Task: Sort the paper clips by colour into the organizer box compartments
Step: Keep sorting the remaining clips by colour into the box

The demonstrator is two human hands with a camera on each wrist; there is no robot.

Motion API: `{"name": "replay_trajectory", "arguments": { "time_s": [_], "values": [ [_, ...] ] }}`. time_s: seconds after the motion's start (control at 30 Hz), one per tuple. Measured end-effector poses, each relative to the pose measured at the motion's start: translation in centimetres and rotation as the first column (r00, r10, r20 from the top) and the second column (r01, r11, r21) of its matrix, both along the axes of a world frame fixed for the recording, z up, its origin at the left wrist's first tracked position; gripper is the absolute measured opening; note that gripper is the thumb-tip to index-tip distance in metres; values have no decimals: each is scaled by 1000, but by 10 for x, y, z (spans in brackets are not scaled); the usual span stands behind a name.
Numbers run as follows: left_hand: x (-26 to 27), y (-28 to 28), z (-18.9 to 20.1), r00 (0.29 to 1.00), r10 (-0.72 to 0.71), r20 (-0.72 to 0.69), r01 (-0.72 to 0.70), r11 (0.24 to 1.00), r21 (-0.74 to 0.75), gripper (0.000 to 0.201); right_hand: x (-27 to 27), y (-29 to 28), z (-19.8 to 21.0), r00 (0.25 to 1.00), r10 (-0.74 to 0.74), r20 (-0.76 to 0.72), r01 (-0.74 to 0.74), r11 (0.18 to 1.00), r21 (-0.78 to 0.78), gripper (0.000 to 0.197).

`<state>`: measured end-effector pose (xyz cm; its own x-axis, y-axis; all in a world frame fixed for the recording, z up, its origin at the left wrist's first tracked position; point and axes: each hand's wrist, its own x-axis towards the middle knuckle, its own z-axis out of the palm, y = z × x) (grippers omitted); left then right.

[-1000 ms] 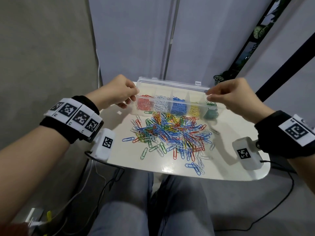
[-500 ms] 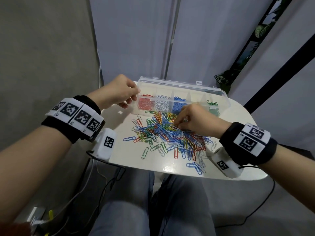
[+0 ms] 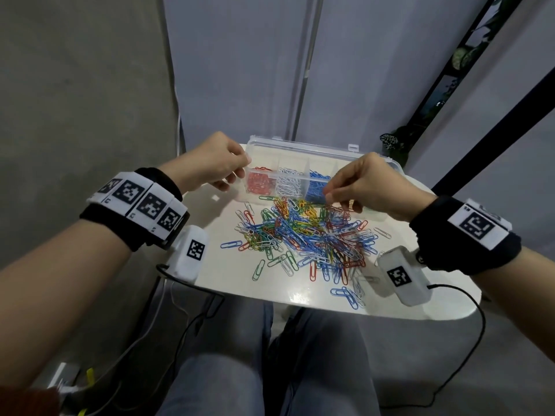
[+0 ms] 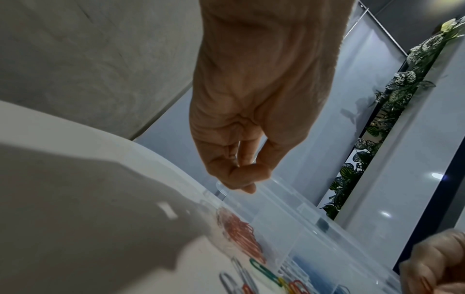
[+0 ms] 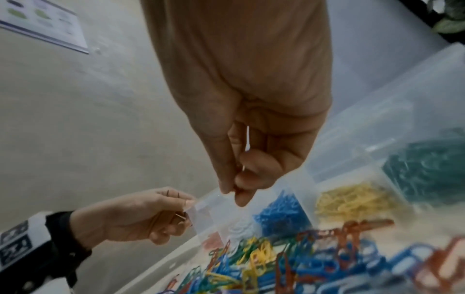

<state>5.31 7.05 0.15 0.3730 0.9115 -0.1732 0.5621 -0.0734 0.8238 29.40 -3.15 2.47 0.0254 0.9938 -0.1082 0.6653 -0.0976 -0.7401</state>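
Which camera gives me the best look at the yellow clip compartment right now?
The right wrist view: the yellow clips lie in plain sight between the blue clips and green clips, though slightly blurred. In the head view the right hand covers that compartment. The left wrist view cuts off before it.

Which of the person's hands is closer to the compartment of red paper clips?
Left. The left hand grips the organizer box at its end, right beside the red paper clips. The right hand hovers by the blue compartment, two compartments away, pinching a paper clip.
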Motion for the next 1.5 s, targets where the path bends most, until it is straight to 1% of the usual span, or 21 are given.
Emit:
{"name": "replay_trajectory", "arguments": {
  "time_s": [0.07,0.13,0.23,0.37,0.43,0.5,0.67,0.8,0.93,1.07,1.13,1.27,1.37,1.43,1.5],
  "values": [
    [0,0,0,1000,-2,3,2,1000,1,21,-2,0,-1,988,47,149,-48,999,1,4],
    [-1,0,0,1000,-5,4,5,1000,6,20,-6,-1,-7,964,49,261,-54,998,11,6],
    [-1,1,-1,1000,-10,11,10,1000,7,20,-10,-4,-18,939,9,344,-12,1000,8,9],
    [-1,1,-2,1000,-9,17,9,1000,2,20,-13,-6,-33,887,2,462,8,1000,-19,13],
    [-1,2,-2,1000,-10,20,10,1000,2,20,-14,-7,-36,890,12,456,3,1000,-31,8],
    [-1,2,-2,1000,-12,18,12,1000,3,21,-14,-7,-34,911,18,413,4,999,-53,4],
    [-1,2,-2,1000,-13,20,13,1000,6,22,-15,-8,-13,980,-27,199,37,998,-47,5],
    [-1,4,-4,1000,-8,16,8,1000,10,23,-25,-4,19,997,-79,4,79,996,48,8],
    [-1,4,-4,1000,-7,12,7,1000,11,22,-43,22,36,990,-124,-72,133,981,139,9],
    [-1,4,-4,1000,-4,3,4,1000,10,22,-65,52,34,985,-138,-107,152,980,126,10],
    [-1,4,-3,1000,-2,2,2,1000,9,21,-76,65,29,984,-152,-97,163,979,124,9],
    [0,3,-3,1000,-5,0,5,1000,16,21,-86,78,16,990,-140,15,139,988,63,12],
    [0,4,-5,1000,-8,7,7,1000,20,21,-83,74,15,991,-123,44,119,990,81,16],
    [-1,5,-5,1000,-8,16,8,1000,18,21,-82,64,17,997,-52,61,44,991,128,13],
    [-1,6,-6,1000,-12,22,12,1000,17,21,-83,49,19,989,84,121,-102,983,154,8]
  ]
}}
